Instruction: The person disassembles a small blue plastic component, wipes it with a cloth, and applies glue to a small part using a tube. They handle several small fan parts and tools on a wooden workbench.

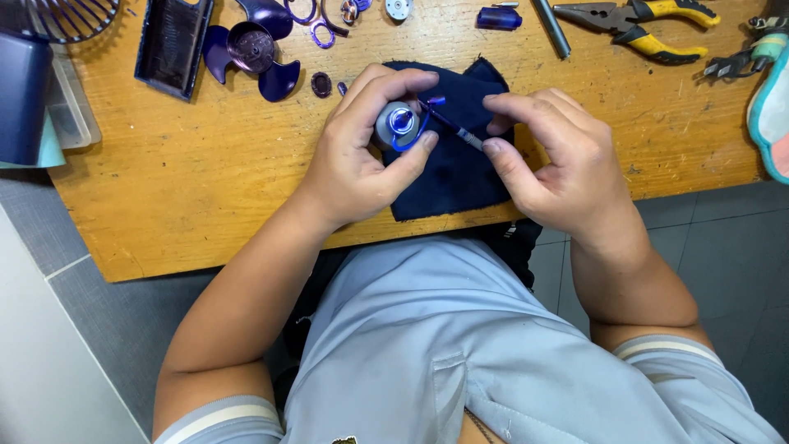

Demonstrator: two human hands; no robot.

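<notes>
My left hand (pixel 362 152) grips a small grey cylindrical motor (pixel 397 125) with a blue part on its end, held over a dark blue cloth (pixel 452 164) on the wooden table (pixel 205 197). My right hand (pixel 546 152) pinches a thin tool with a dark shaft (pixel 452 127) between thumb and forefinger. The tool's tip touches the blue part of the motor.
A purple fan blade (pixel 255 53), a dark rectangular housing (pixel 171 41), small purple rings (pixel 322 34) and a blue cap (pixel 498 18) lie at the back. Yellow-handled pliers (pixel 645 25) rest at the back right. A fan grille (pixel 70 16) and blue box (pixel 23 99) sit left.
</notes>
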